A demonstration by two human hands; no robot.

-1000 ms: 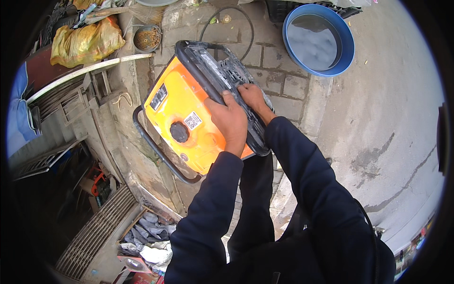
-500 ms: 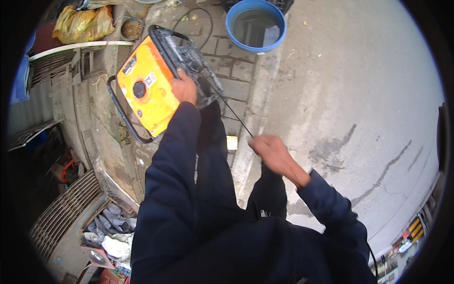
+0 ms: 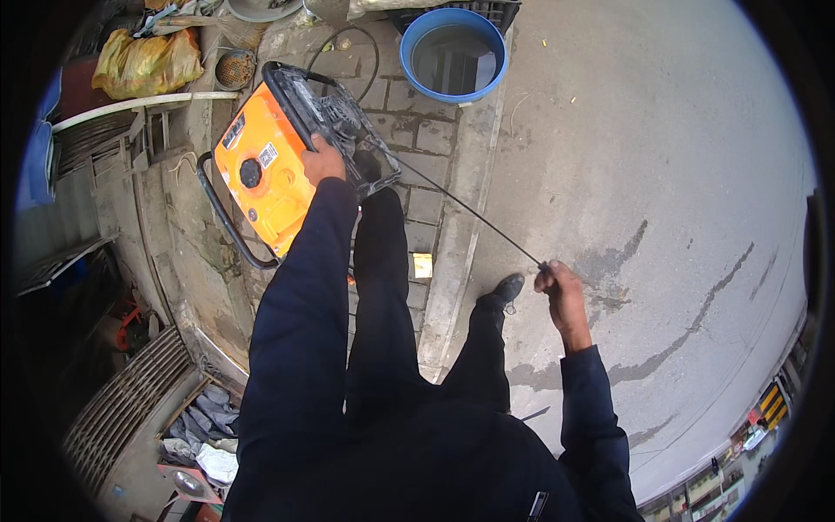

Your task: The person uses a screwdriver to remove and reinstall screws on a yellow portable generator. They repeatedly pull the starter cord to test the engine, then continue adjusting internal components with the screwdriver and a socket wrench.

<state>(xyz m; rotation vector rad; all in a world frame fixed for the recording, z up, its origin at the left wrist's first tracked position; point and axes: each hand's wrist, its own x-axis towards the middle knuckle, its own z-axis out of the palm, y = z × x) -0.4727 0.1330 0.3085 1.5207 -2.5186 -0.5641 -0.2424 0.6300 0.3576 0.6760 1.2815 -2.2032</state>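
An orange portable engine unit (image 3: 283, 200), probably a generator, with a black tube frame and round cap, stands tilted on the paving at upper left. My left hand (image 3: 323, 160) grips its upper frame bar near the orange tank. My right hand (image 3: 561, 300), down to the right, is closed on the black handle (image 3: 544, 270) of a thin pull cord (image 3: 470, 210), which runs taut and straight from the engine's dark side. My leg stands just beside the unit, and my other foot (image 3: 509, 290) is on the concrete to the right.
A blue tub of water (image 3: 487, 76) stands beyond at the top. A yellow sack (image 3: 148, 65), a small pan (image 3: 235, 69) and a broom lie at upper left. A curb runs along the paving (image 3: 417, 163). At left are metal grilles (image 3: 122, 409) and a dark recess.
My right hand left the engine's top and moved down and right, drawing the cord out longer. My left hand stayed on the frame as the view shifted.
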